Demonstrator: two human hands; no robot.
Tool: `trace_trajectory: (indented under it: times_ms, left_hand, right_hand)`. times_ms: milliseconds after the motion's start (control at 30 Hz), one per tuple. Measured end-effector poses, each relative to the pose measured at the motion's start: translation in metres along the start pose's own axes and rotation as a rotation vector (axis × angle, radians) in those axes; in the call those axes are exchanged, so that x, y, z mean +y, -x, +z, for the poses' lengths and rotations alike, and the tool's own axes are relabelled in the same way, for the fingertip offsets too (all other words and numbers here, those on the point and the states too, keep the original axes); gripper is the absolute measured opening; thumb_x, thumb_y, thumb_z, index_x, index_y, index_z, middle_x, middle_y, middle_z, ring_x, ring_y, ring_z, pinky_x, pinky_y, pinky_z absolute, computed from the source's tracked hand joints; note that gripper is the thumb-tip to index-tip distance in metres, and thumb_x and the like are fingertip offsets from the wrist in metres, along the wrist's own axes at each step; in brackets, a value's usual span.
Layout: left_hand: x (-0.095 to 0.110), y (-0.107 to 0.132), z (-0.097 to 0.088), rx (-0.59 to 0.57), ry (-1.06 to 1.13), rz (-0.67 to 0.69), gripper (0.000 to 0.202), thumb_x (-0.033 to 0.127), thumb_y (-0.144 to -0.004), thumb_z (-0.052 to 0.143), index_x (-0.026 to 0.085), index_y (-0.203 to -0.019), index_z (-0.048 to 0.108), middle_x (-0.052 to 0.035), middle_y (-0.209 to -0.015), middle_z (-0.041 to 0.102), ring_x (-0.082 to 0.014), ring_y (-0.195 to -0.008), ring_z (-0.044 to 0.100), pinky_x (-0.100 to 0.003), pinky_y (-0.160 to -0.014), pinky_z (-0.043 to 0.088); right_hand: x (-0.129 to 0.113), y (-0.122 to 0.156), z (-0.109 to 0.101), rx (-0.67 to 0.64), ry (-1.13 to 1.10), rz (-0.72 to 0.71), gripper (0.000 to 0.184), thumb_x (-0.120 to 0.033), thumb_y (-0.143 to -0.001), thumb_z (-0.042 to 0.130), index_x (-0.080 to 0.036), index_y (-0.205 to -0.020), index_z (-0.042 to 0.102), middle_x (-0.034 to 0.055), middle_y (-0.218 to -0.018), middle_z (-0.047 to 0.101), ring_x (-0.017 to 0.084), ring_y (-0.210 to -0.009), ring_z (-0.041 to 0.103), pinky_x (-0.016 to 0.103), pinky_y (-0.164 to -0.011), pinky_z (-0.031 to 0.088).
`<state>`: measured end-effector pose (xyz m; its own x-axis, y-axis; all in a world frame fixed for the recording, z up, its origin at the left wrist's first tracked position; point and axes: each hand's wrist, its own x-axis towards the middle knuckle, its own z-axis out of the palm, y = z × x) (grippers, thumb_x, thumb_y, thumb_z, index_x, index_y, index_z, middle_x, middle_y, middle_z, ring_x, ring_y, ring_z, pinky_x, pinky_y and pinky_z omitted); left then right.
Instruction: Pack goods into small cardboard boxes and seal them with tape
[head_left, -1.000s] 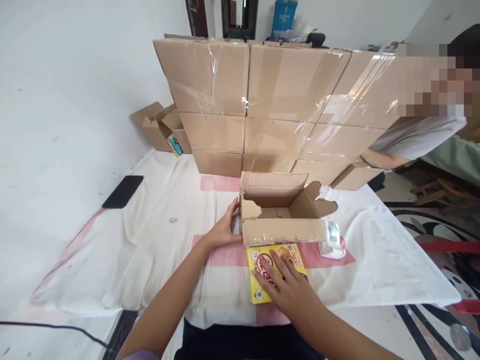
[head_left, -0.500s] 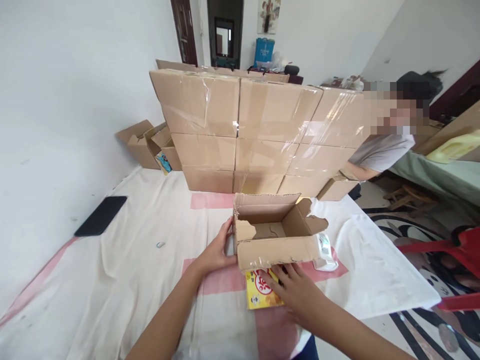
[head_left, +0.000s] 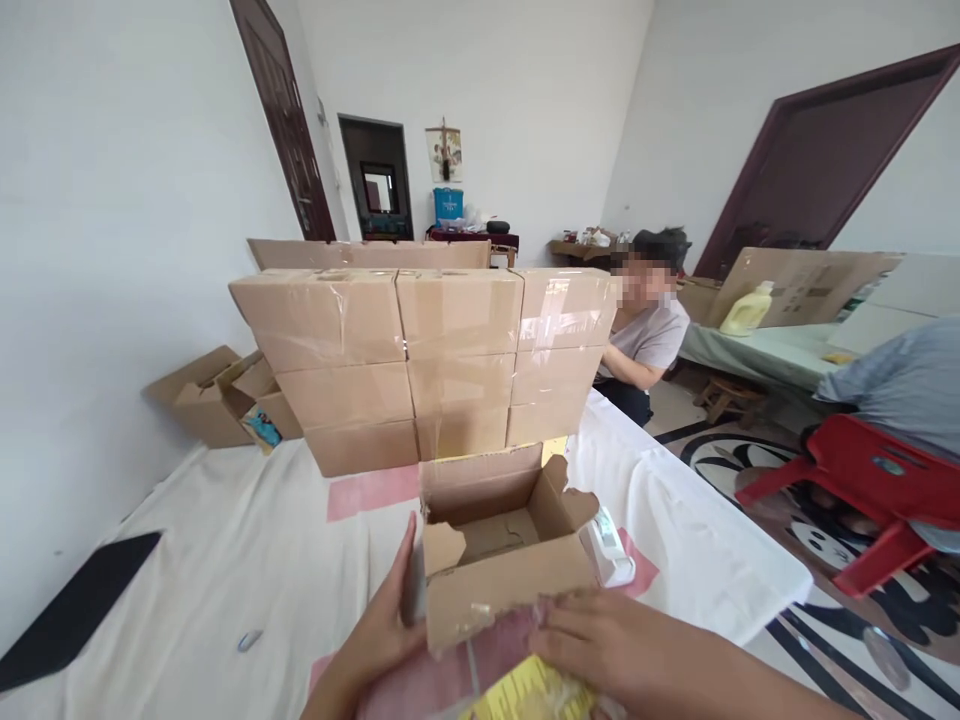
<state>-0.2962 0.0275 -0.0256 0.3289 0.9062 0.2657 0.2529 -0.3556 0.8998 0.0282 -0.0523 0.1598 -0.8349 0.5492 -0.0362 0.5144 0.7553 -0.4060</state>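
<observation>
An open cardboard box [head_left: 510, 590] stands on the cloth-covered table, its torn flaps spread outward. My left hand [head_left: 386, 615] grips its left front corner, fingers along the left side and thumb by the front flap. Just in front of the box, my right hand [head_left: 577, 635] is closed on a yellow packet [head_left: 525, 690], which is blurred and partly cut off by the bottom edge. The fingers of that hand lie close to the front flap's lower edge. A white device [head_left: 613, 550] with a small display lies against the box's right side.
Taped cardboard boxes [head_left: 461, 370] form a wall behind the open box. Opened cartons [head_left: 217, 400] sit at left, and a black flat pad [head_left: 79, 605] lies at the table's left edge. A person [head_left: 652, 335] crouches beyond; another sits on a red chair [head_left: 862, 480].
The view has tilted up and turned right. My right hand has drawn toward me with the yellow packet, which now shows a different side. My left hand stays at the box's corner.
</observation>
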Motion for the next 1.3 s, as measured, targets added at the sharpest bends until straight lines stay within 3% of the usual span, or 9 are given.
trace_trajectory:
  times_ms: [167, 333, 467, 600, 867, 1000, 1100, 1200, 1300]
  left_hand:
    - [0.044, -0.022, -0.041, 0.291, -0.291, 0.619, 0.059, 0.052, -0.097, 0.051, 0.031, -0.152, 0.043, -0.0127, -0.158, 0.043, -0.0373, -0.149, 0.035, -0.062, -0.119, 0.030]
    - [0.121, -0.072, -0.045, -0.339, -0.661, 0.757, 0.046, 0.052, -0.095, 0.056, 0.030, -0.136, 0.060, -0.0076, -0.119, 0.074, -0.0314, -0.117, 0.065, -0.059, -0.120, 0.028]
    - [0.142, -0.085, -0.019, -0.384, -0.760, 0.605, 0.054, 0.070, -0.091, 0.049, 0.024, -0.109, 0.072, -0.0096, -0.094, 0.076, -0.0339, -0.105, 0.069, -0.063, -0.119, 0.021]
    - [0.129, -0.080, -0.007, -0.241, -0.706, 0.601, 0.069, 0.078, -0.091, 0.030, 0.022, -0.079, 0.067, -0.0056, -0.068, 0.065, -0.0240, -0.065, 0.062, -0.056, -0.098, 0.043]
    - [0.079, -0.071, -0.037, 0.273, -0.477, 0.696, 0.011, 0.025, -0.090, 0.049, 0.025, -0.093, 0.060, 0.0014, -0.073, 0.062, -0.0189, -0.067, 0.060, -0.053, -0.105, 0.036]
    - [0.048, -0.064, -0.041, 0.392, -0.381, 0.630, 0.031, 0.041, -0.095, 0.049, 0.030, -0.123, 0.059, -0.0092, -0.110, 0.066, -0.0294, -0.104, 0.064, -0.053, -0.099, 0.046]
    - [0.027, -0.045, -0.038, 0.490, -0.305, 0.537, 0.063, 0.061, -0.096, 0.040, 0.034, -0.153, 0.035, -0.0131, -0.156, 0.039, -0.0387, -0.146, 0.036, -0.064, -0.113, 0.034]
    - [0.013, -0.023, -0.030, 0.406, -0.213, 0.411, 0.077, 0.070, -0.095, 0.034, 0.038, -0.161, 0.011, -0.0078, -0.169, 0.017, -0.0386, -0.156, 0.016, -0.067, -0.121, 0.021]
    - [0.007, -0.010, -0.023, 0.150, -0.189, 0.354, 0.079, 0.079, -0.091, 0.031, 0.040, -0.159, 0.023, -0.0072, -0.168, 0.025, -0.0394, -0.153, 0.027, -0.066, -0.119, 0.028]
  right_hand:
    - [-0.026, 0.019, -0.063, 0.298, -0.254, -0.010, 0.058, -0.039, -0.097, 0.051, -0.021, -0.152, 0.045, 0.0139, -0.133, 0.066, 0.026, -0.114, 0.068, 0.032, -0.093, 0.055]
    - [0.010, 0.003, -0.091, 0.684, 0.004, 0.094, 0.065, -0.041, -0.105, 0.040, -0.029, -0.164, 0.016, 0.0103, -0.159, 0.044, 0.029, -0.138, 0.052, 0.040, -0.109, 0.049]
    - [0.049, -0.029, -0.090, 0.604, 0.180, 0.021, 0.063, -0.034, -0.107, 0.036, -0.027, -0.165, 0.011, 0.0136, -0.159, 0.040, 0.025, -0.141, 0.047, 0.040, -0.113, 0.046]
    - [0.074, -0.046, -0.078, 0.421, 0.309, 0.001, 0.062, -0.031, -0.107, 0.037, -0.030, -0.164, 0.014, 0.0151, -0.153, 0.045, 0.025, -0.129, 0.057, 0.040, -0.104, 0.052]
    - [0.079, -0.056, -0.068, 0.237, 0.156, -0.044, 0.064, -0.022, -0.099, 0.051, -0.033, -0.159, 0.032, 0.0087, -0.141, 0.059, 0.021, -0.122, 0.063, 0.031, -0.100, 0.052]
    - [0.077, -0.079, -0.045, 0.072, 0.183, -0.041, 0.067, -0.017, -0.091, 0.062, -0.038, -0.152, 0.044, 0.0047, -0.142, 0.061, 0.024, -0.121, 0.065, 0.036, -0.099, 0.054]
    - [0.084, -0.095, -0.027, 0.002, 0.273, -0.039, 0.069, -0.018, -0.093, 0.062, -0.041, -0.154, 0.040, 0.0062, -0.157, 0.048, 0.032, -0.131, 0.059, 0.049, -0.103, 0.054]
    - [0.088, -0.095, -0.021, 0.029, 0.302, -0.074, 0.063, -0.021, -0.096, 0.059, -0.040, -0.154, 0.041, 0.0057, -0.161, 0.040, 0.034, -0.132, 0.058, 0.052, -0.100, 0.056]
    - [0.092, -0.063, -0.013, 0.328, 0.282, -0.054, 0.049, -0.025, -0.098, 0.056, -0.038, -0.145, 0.054, 0.0045, -0.155, 0.050, 0.032, -0.126, 0.064, 0.048, -0.098, 0.059]
